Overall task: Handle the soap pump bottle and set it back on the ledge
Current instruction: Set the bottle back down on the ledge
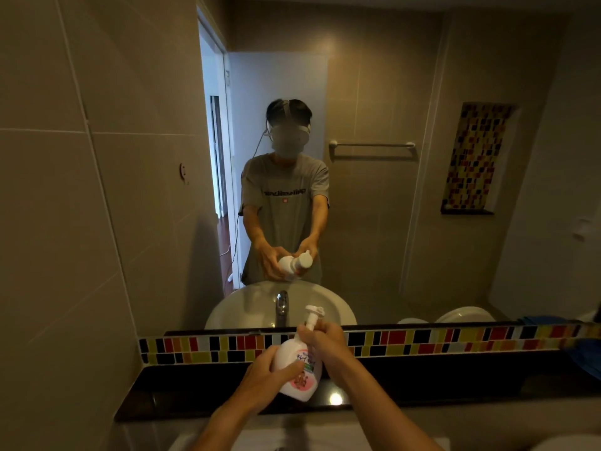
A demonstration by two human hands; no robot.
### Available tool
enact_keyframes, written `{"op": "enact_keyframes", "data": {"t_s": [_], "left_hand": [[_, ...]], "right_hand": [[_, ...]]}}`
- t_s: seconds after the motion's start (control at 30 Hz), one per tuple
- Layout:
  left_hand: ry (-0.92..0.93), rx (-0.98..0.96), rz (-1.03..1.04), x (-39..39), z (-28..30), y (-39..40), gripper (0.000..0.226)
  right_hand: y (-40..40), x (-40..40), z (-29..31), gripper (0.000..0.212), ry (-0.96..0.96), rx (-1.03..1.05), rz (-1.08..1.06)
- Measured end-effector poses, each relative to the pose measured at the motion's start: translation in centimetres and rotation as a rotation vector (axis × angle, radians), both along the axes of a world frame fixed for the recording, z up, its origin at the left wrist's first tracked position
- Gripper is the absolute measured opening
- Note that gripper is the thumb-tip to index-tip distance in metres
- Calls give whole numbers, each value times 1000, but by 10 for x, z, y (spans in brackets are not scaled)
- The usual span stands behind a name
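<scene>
A white soap pump bottle point(300, 366) with a pink and green label is held tilted in the air above the black ledge point(182, 392). My left hand point(263, 375) wraps around the bottle's lower body from the left. My right hand point(325, 341) grips the neck just under the white pump head point(313, 312), which points up and away. The bottle's base hangs over the ledge's front part without touching it. The mirror repeats both hands and the bottle.
A large mirror point(374, 190) rises behind the ledge, above a strip of coloured mosaic tiles point(422, 341). Beige tiled wall point(65, 222) closes the left side. Blue cloth point(582, 349) lies at the far right of the ledge. A pale basin edge point(325, 441) shows at the bottom.
</scene>
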State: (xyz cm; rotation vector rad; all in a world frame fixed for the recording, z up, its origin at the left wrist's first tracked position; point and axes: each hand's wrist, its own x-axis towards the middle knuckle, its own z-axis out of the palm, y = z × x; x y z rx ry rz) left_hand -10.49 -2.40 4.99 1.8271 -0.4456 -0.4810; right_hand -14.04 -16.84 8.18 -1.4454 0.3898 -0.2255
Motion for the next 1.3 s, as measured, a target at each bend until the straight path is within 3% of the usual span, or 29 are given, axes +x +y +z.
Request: {"op": "enact_keyframes", "data": {"t_s": [0.13,0.4,0.6,0.73,0.9,1.07,1.3], "left_hand": [[-40,-28,-79,10,-3,5,36],[-31,-17,-77,19,-18,3,37],[-18,-2,-76,23,-31,-1,51],[18,-29,-106,27,-32,-10,48],[55,-60,-131,31,-36,-13,51],[71,-68,-127,36,-44,-10,52],[62,-81,-99,36,-47,-11,43]], "right_hand": [[0,1,4,5,-14,-110,62],[-9,8,-1,45,60,-116,119],[-18,12,-16,51,-60,-71,51],[-15,23,-23,46,-154,-172,-12],[-15,34,-29,16,-259,-253,-49],[-15,39,-30,16,-243,-239,31],[-12,42,-35,17,-261,-219,-12]]}}
